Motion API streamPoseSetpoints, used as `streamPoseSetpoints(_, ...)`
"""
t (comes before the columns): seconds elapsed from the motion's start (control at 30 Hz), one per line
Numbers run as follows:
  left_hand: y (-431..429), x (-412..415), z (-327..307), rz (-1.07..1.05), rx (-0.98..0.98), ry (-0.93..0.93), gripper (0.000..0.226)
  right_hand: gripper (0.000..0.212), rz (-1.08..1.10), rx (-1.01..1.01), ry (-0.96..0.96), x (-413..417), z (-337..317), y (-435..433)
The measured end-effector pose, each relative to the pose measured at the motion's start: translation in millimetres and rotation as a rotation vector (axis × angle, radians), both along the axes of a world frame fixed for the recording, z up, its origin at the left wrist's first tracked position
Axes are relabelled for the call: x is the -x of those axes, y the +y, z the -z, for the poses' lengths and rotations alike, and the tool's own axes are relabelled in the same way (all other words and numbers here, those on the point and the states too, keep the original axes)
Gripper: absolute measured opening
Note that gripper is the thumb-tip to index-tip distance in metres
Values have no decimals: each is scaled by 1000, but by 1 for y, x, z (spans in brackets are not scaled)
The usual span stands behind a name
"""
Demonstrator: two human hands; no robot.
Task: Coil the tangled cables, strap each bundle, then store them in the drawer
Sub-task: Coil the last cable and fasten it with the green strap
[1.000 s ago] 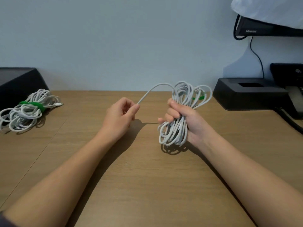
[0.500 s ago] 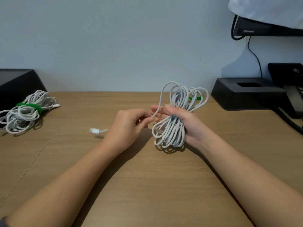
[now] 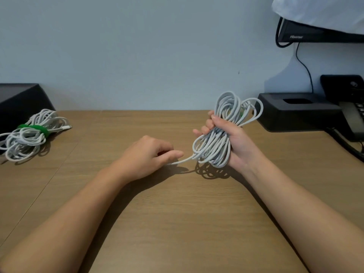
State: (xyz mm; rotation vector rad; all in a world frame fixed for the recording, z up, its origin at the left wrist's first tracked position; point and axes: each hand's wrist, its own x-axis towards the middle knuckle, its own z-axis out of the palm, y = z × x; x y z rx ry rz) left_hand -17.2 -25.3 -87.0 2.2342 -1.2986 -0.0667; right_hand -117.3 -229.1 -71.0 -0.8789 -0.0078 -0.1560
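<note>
R hand [image 3: 234, 140] grips a white cable coil [image 3: 213, 149] round its middle, fingers curled tight across the front and the thumb side up. The coil stands nearly upright in the fist, above the wooden table [image 3: 177, 213]. Its top loops fan out over the knuckles and its bottom loops hang below the palm, throwing a tangled shadow on the wood. A fleck of green shows among the top loops; can't tell what it is.

L hand [image 3: 146, 154] sits just beside it, low over the table w/ knuckles up. Its fingers are curled, and the index and thumb pinch the loose tail [image 3: 184, 159]. The tail runs in a short, shallow line from the coil's lower loops to those fingertips; its plug end is hidden under the hand. Both forearms reach in from the near edge.

Well apart at far L, a 2nd white cable bundle [image 3: 27, 138] lies flat on the table. A green strap [image 3: 35, 128] is cinched round its middle and one connector pokes out to the R. A black box [image 3: 19, 99] sits behind it, against the wall.

At far R, a black tray [image 3: 291, 117] and a desk phone [image 3: 352, 119] line the wall. A monitor [image 3: 315, 34] is mounted above them, partly draped in white cloth.
</note>
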Motion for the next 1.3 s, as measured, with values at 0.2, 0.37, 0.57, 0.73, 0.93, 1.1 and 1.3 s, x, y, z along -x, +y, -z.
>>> streamPoseSetpoints(0.2, 5, 2, -10, 176, -13, 397, 37, 26, -7, -68, -44, 1, -3, -5)
streamPoseSetpoints(0.37, 10, -2, -13, 64, 268, 478, 18, 23, -112, -14, 124, 5, -5, -13)
streamPoseSetpoints(0.57, 8, 4, -22, 125, 354, 487, 23, 19, -311, 272, 348, 8, -10, -6)
streamPoseSetpoints(0.73, 0, 13, -28, 76, 478, 208, 21, 35, -429, 382, 398, 8, -16, 4)
streamPoseSetpoints(0.93, -7, 16, -32, 82, 518, -228, 26, 19, -528, 595, 434, 7, -17, 18)
streamPoseSetpoints(1.1, -7, 17, -34, 89, 524, -376, 23, 11, -502, 651, 392, 8, -19, 21)
streamPoseSetpoints(1.3, -1, 16, -37, 36, 494, -302, 27, 15, -225, 778, 393, 10, -26, 33)
